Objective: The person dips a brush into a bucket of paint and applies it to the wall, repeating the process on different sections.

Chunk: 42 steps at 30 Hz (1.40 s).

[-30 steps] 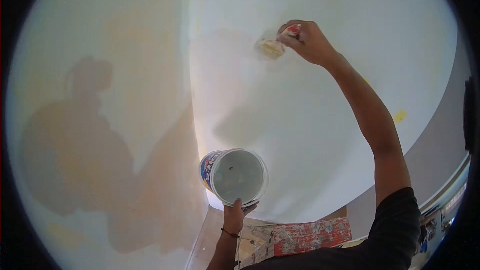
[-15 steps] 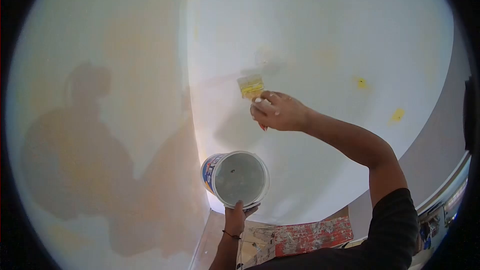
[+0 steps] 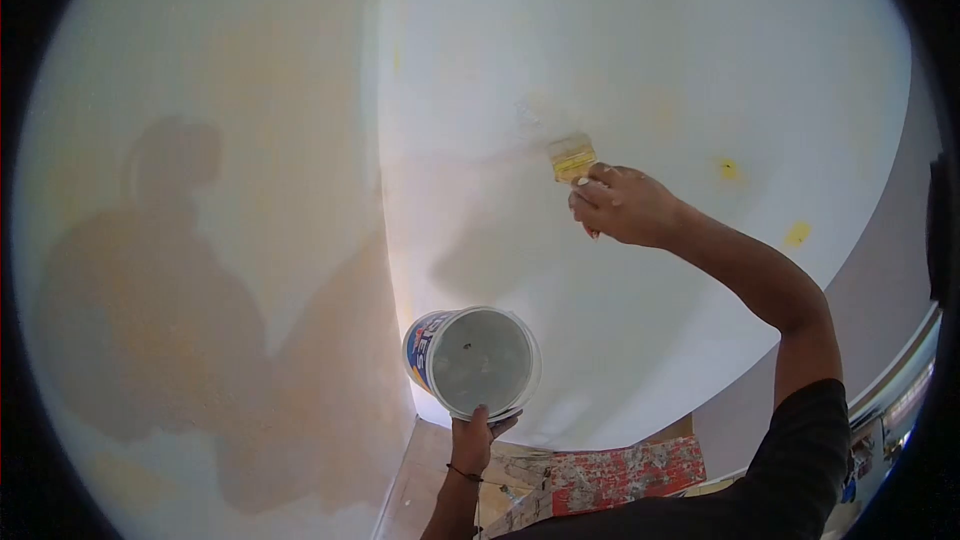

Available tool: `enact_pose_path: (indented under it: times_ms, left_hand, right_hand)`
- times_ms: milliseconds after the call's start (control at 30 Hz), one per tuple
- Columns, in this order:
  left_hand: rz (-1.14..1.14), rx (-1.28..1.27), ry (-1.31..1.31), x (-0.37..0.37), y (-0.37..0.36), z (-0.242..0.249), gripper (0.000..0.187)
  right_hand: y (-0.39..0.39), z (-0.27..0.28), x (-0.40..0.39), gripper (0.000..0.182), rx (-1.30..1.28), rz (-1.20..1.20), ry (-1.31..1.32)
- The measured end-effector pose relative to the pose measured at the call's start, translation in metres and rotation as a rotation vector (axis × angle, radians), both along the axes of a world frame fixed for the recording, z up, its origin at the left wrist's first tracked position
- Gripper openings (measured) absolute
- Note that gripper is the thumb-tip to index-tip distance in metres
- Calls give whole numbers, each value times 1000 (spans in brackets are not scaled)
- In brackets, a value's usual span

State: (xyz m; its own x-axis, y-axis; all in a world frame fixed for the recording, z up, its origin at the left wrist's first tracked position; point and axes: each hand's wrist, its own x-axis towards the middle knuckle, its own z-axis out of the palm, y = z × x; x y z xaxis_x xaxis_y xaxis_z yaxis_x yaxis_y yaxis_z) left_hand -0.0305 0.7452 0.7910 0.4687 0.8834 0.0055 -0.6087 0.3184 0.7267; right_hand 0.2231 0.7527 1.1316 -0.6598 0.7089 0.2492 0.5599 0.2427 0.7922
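Observation:
A wide paintbrush (image 3: 573, 158) with a yellowish ferrule is gripped by its handle in my right hand (image 3: 628, 204), bristles pointing up and left by the white wall (image 3: 640, 60). Most of the handle is hidden behind my fingers, which carry white smears. Lower down, my left hand (image 3: 474, 443) holds a white plastic bucket (image 3: 425, 352) with a blue printed label, thumb over the rim and fingers underneath. Its mouth tips toward me, showing a greyish-white inside with a small dark speck.
Left of a vertical corner stands another wall (image 3: 270, 60) carrying my shadow. Yellow patches (image 3: 797, 233) mark the right wall. Below is a paint-spattered red board (image 3: 630, 475). Blurred objects sit at the far lower right.
My right hand and the paintbrush have moved right and slightly up along the wall. The bucket and my left hand stay almost in place.

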Motion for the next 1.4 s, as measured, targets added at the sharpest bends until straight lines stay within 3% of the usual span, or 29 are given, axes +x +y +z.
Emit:
enact_pose_path:
  times_ms: [200, 400, 567, 667, 867, 933, 967, 1067, 1133, 1200, 1400]
  left_hand:
    - [31, 28, -21, 2, 0, 4, 48]
    - [-16, 23, -4, -3, -2, 9, 48]
    - [-18, 21, 5, 0, 3, 8, 48]
    - [-36, 15, -1, -1, 1, 9, 48]
    - [-14, -7, 0, -1, 0, 10, 49]
    - [-19, -2, 6, -1, 1, 10, 49]
    - [-17, 2, -4, -1, 1, 10, 49]
    - [-23, 11, -6, -1, -3, 11, 49]
    - [-21, 13, 5, -3, 0, 13, 49]
    - [-35, -6, 21, -4, -2, 16, 49]
    - [-36, -10, -2, 0, -1, 6, 49]
  right_hand:
    - [8, 55, -23, 15, 104, 178, 20]
    - [-2, 79, -18, 5, -142, -144, -78]
    - [-25, 81, -18, 5, -113, -153, -56]
    - [-14, 82, -23, 4, 11, -33, -93]
    - [0, 82, -18, 16, -187, -164, -188]
    - [-3, 90, -25, 19, -97, -142, -187]
    - [2, 91, -28, 11, 11, -6, -184]
    - [27, 83, -31, 22, 24, 59, -183]
    - [41, 76, -20, 20, 16, 57, -219]
    - [31, 69, -17, 15, -117, -130, -252]
    - [-5, 45, -25, 12, -196, -199, -64]
